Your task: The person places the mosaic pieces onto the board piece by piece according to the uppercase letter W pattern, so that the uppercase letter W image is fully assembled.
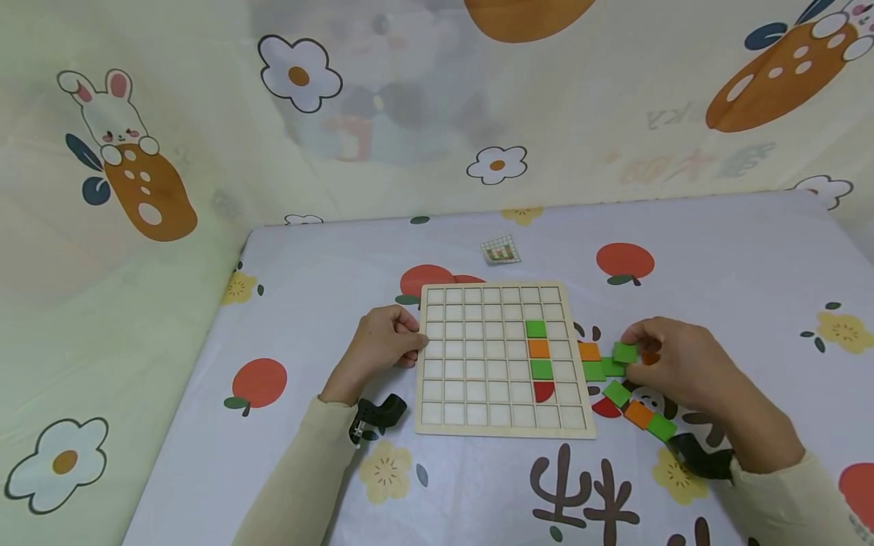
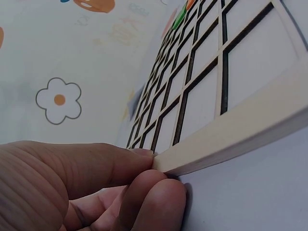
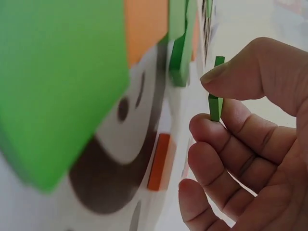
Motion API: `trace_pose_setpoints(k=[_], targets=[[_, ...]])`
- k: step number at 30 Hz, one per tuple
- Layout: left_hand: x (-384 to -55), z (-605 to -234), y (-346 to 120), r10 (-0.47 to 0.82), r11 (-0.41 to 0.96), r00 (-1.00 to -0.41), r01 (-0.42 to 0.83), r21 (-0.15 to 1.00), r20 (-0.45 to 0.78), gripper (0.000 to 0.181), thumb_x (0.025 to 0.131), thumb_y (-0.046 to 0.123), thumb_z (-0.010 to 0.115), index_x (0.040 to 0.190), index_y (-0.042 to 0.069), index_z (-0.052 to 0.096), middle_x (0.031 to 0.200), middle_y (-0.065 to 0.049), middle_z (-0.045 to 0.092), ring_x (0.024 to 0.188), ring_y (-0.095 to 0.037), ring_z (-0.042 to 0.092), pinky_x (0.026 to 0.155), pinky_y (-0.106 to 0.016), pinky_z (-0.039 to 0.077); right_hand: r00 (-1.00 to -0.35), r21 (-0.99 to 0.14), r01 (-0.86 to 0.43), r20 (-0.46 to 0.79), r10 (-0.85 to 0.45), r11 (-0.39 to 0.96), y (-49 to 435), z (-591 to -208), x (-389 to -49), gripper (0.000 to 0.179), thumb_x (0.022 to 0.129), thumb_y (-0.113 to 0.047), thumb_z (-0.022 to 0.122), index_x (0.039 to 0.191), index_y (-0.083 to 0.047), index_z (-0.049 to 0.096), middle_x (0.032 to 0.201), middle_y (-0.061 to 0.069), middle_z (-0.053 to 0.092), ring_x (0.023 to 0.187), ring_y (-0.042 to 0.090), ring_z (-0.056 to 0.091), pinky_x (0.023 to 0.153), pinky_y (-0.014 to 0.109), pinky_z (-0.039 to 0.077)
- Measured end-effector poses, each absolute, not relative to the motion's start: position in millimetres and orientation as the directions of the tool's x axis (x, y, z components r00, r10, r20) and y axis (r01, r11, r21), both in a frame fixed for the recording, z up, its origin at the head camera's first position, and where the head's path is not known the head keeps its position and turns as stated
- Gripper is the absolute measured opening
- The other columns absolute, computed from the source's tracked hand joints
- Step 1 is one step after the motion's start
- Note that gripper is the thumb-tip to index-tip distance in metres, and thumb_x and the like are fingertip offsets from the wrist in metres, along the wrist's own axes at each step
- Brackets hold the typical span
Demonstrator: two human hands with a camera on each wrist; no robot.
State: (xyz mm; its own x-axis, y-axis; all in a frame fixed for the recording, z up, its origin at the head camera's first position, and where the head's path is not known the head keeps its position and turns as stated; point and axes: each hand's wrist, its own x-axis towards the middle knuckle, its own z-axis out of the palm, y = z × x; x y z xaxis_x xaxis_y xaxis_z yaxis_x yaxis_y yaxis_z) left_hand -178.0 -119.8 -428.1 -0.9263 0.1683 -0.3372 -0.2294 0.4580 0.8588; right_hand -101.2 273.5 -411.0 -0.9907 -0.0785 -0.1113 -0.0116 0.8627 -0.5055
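Note:
A wooden grid board (image 1: 471, 371) lies on the table, with a green, an orange, a green and a red rounded tile (image 1: 544, 391) in one column near its right side. My left hand (image 1: 384, 339) pinches the board's left edge between thumb and fingers; the left wrist view shows this grip on the wooden rim (image 2: 231, 137). Right of the board, my right hand (image 1: 690, 364) pinches a green square tile (image 1: 624, 353) by its edges, seen edge-on in the right wrist view as a thin green tile (image 3: 215, 108). Loose green, orange and red tiles lie about that hand.
Beside the board lie an orange tile (image 1: 589, 351), a green tile (image 1: 661, 427) and a red tile (image 1: 606, 408) among others. Behind the board sits a small patterned card (image 1: 501, 250). The printed tablecloth (image 1: 307, 455) meets a printed cloth wall (image 1: 410, 182) at the back.

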Motion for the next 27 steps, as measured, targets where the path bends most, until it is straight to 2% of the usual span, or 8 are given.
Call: trace_pose_setpoints(k=[5,9,15,21,27], targets=[[-178.3,-428.5,-120.0,0.171,0.451,-0.926,-0.230,0.862,-0.337,0.017,0.089,0.003,0.079,0.096,0.000,0.063,0.076,-0.010,0.066,0.056,-0.015,0.065,0.056,-0.026,0.061,-0.988,-0.519,-0.018,-0.120,-0.094,0.854,263.0,-408.1,-96.7,0.035,0.078,-0.009,0.082,0.110,0.000,0.071,0.091,0.007,0.064,0.088,0.028,0.055,0.062,0.028,0.051],[-178.3,-428.3,-119.9,0.171,0.450,-0.925,-0.232,0.862,-0.338,0.018,0.089,0.003,0.079,0.096,0.000,0.063,0.076,-0.010,0.067,0.056,-0.015,0.065,0.056,-0.027,0.061,-0.988,-0.538,-0.035,-0.111,-0.112,0.843,252.3,-406.8,-93.8,0.036,0.077,-0.011,0.084,0.109,0.000,0.072,0.094,0.007,0.066,0.091,0.027,0.056,0.065,0.027,0.053],[-178.4,-429.0,-119.9,0.170,0.458,-0.926,-0.228,0.859,-0.337,0.018,0.090,0.004,0.079,0.096,0.000,0.063,0.076,-0.010,0.067,0.056,-0.015,0.066,0.056,-0.027,0.061,-0.982,-0.560,-0.102,-0.075,-0.173,0.822,232.9,-406.4,-90.7,0.034,0.074,-0.010,0.087,0.104,-0.002,0.072,0.092,0.003,0.064,0.086,0.022,0.057,0.068,0.026,0.054],[-178.7,-428.6,-120.2,0.173,0.458,-0.928,-0.221,0.861,-0.330,0.018,0.090,0.004,0.079,0.096,0.001,0.063,0.076,-0.010,0.067,0.057,-0.015,0.066,0.056,-0.027,0.061,-0.970,-0.590,-0.134,-0.086,-0.227,0.796,213.8,-405.9,-89.3,0.030,0.074,-0.009,0.086,0.099,-0.008,0.070,0.086,0.000,0.059,0.083,0.019,0.053,0.067,0.028,0.049],[-179.1,-430.3,-120.6,0.172,0.459,-0.928,-0.222,0.860,-0.332,0.018,0.089,0.004,0.079,0.096,0.001,0.063,0.076,-0.010,0.066,0.056,-0.015,0.066,0.056,-0.027,0.061,-0.960,-0.609,-0.160,-0.087,-0.266,0.777,199.4,-405.2,-89.1,0.029,0.073,-0.006,0.085,0.097,-0.008,0.069,0.084,0.000,0.057,0.082,0.018,0.052,0.066,0.027,0.046]])
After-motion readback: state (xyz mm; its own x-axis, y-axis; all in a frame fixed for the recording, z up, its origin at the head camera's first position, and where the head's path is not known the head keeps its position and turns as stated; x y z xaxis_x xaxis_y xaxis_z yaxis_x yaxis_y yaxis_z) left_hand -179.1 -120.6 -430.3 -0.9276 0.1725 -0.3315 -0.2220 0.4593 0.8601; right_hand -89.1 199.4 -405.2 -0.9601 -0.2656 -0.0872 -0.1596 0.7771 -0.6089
